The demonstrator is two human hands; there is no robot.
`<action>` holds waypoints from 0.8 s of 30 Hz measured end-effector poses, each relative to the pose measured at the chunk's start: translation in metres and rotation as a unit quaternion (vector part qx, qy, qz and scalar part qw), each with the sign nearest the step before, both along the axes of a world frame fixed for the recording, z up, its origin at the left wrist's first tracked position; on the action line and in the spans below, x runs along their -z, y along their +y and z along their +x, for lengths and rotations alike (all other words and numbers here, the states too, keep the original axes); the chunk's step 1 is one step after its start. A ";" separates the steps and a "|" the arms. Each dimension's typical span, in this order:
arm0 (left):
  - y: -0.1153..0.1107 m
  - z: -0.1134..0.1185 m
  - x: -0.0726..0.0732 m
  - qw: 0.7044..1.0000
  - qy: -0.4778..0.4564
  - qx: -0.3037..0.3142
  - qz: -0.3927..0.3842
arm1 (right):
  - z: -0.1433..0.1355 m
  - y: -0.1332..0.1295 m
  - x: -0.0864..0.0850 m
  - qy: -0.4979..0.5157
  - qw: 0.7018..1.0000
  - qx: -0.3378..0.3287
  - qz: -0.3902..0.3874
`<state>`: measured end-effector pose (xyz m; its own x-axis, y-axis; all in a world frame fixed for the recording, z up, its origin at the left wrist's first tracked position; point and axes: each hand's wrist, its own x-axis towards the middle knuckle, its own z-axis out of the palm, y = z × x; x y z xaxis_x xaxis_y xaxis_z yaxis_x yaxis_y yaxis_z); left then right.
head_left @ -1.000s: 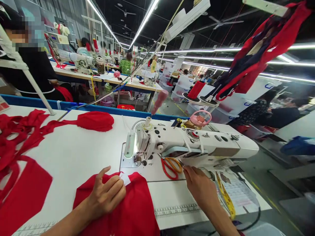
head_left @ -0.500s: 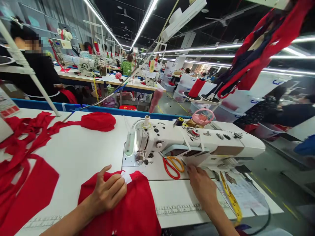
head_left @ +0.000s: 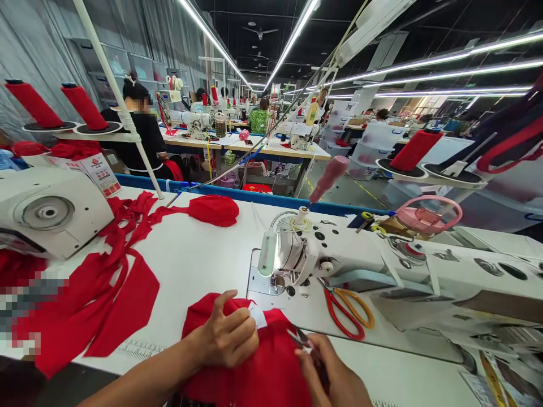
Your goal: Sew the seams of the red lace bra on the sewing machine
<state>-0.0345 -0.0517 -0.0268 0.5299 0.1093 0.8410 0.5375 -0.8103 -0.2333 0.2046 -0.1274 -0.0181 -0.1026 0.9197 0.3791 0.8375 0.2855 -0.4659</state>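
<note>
My left hand (head_left: 229, 333) is closed on the upper edge of a piece of red fabric (head_left: 271, 373), with a small white label (head_left: 257, 315) showing beside its fingers. In my right hand (head_left: 333, 370) is a pair of thread snips (head_left: 302, 340), its metal blades pointing up and left over the fabric, a short way from the label. Beyond both hands stands a white sewing machine (head_left: 348, 249), its needle area just past the cloth. Scissors with one red and one orange handle (head_left: 350, 311) lie on the machine bed, close to my right hand.
Red fabric strips and cut pieces (head_left: 123, 305) spread over the left of the table, near another machine head (head_left: 51, 209). A red bundle (head_left: 214, 210) lies farther back. A pink-handled tool (head_left: 328, 178) stands upright on the machine. A co-worker in black (head_left: 139, 135) sits beyond.
My right hand has come from beside the scissors to the red fabric and now holds snips. The view has swung left; my left hand keeps its hold by the label.
</note>
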 end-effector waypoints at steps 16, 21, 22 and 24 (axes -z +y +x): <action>0.002 -0.001 0.004 1.000 -0.009 0.009 -0.019 | -0.044 0.014 0.017 -0.171 0.974 -0.034 0.148; 0.002 0.000 0.003 1.000 -0.017 0.006 -0.019 | -0.043 0.014 0.018 -0.160 0.976 -0.041 0.145; 0.002 0.000 0.003 1.000 -0.017 0.006 -0.020 | -0.043 0.014 0.018 -0.156 0.976 -0.044 0.146; 0.002 0.000 0.004 1.000 -0.017 0.008 -0.021 | -0.043 0.014 0.018 -0.151 0.977 -0.045 0.147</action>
